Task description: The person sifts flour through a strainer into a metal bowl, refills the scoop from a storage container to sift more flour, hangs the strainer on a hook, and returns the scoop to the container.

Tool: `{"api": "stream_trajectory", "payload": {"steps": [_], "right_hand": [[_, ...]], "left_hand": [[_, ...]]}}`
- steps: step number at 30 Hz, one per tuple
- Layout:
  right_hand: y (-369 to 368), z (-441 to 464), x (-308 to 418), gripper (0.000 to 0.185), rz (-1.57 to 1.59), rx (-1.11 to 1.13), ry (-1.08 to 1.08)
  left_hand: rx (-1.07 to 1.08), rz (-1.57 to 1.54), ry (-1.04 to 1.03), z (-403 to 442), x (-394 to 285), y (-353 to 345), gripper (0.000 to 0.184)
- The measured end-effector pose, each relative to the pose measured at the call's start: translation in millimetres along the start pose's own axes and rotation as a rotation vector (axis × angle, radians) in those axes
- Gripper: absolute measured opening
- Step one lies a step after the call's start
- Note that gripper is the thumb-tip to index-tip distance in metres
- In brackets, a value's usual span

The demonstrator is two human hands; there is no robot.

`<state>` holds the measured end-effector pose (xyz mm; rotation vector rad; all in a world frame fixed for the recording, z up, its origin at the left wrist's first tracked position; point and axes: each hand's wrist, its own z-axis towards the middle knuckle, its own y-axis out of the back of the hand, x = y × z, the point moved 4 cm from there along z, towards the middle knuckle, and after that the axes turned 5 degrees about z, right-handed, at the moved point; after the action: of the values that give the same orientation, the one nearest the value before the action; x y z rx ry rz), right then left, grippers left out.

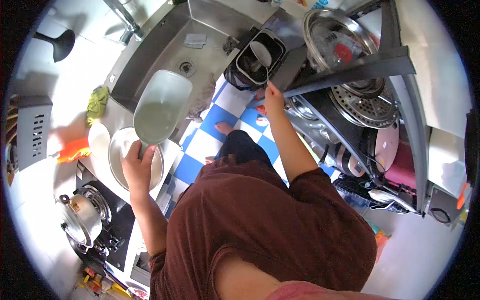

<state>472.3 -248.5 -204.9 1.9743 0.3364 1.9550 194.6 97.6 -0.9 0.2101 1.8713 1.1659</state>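
Observation:
My left hand (137, 167) is closed around the short handle of a pale, oblong water dipper (162, 107). The dipper is held over the counter edge and the near side of the sink, and its inside looks greenish; I cannot tell whether it holds liquid. Beneath my left hand, a round white basin (117, 155) rests on the counter. Out to the right, my right hand (274, 102) grips the thin handle of a ladle (260, 53). Its pale round head is over a black bin (243, 62), whose contents are dark and hard to make out.
A steel sink (150, 65) with a faucet (127, 25) lies ahead. On the right, a dark metal rack (350, 72) holds pots and steamer trays. At the left, a lidded pot (82, 220) sits on the stove. A green cloth (97, 105) lies by the sink.

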Motion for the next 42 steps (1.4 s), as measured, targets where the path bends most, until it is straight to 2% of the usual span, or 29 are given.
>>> {"api": "stream_trajectory", "payload": {"steps": [1,3,7,9,12,18,21,24,28,31,36,39,42], "right_hand": [[-4.0,-0.6,2.0,0.034,-0.023,0.006,-0.016],[-7.9,-1.8,7.0,0.032,0.03,0.051,-0.2],[-19.6,5.8,-4.4,0.033,0.099,-0.002,-0.164],[-17.2,7.8,1.3,0.033,-0.037,0.071,-0.187],[-15.1,8.9,11.3,0.034,0.005,-0.01,-0.121],[-17.2,16.0,4.3,0.033,-0.077,0.097,-0.07],[-12.7,16.1,6.3,0.032,-0.094,-0.026,0.131],[0.1,1.6,54.4,0.032,0.535,0.248,-0.423],[-2.3,-18.3,131.5,0.032,0.667,0.573,-0.465],[-15.1,-32.9,169.1,0.031,0.666,0.821,-0.498],[-47.8,-58.2,213.3,0.031,0.569,1.091,-0.422],[-66.0,-73.5,239.5,0.032,0.484,1.25,-0.328],[-85.2,-83.0,249.9,0.033,0.442,1.327,-0.28]], "left_hand": [[0.014,-0.009,-0.009,1.7,-1.7,-1.4,0.034],[0.028,0.023,-0.001,3.0,-5.8,-3.4,0.033],[0.074,0.081,0.043,3.5,-7.5,-6.6,0.033],[0.078,0.052,0.064,2.9,-5.9,-10.3,0.033],[0.082,0.062,0.056,5.4,-3.1,-11.4,0.033],[0.087,0.09,0.076,8.6,-1.4,-13.7,0.034],[0.078,0.094,0.084,8.8,4.0,-14.1,0.034],[0.021,0.072,0.062,8.6,8.9,-9.5,0.033],[-0.04,0.033,0.091,2.7,23.1,1.6,0.033],[-0.047,0.045,0.191,-9.1,32.4,14.2,0.034],[-0.287,-0.07,0.229,-48.5,54.6,33.3,0.033],[-0.419,-0.091,0.185,-74.9,70.3,38.4,0.024],[-0.454,-0.169,0.281,-97.4,73.6,41.5,0.023]]}}
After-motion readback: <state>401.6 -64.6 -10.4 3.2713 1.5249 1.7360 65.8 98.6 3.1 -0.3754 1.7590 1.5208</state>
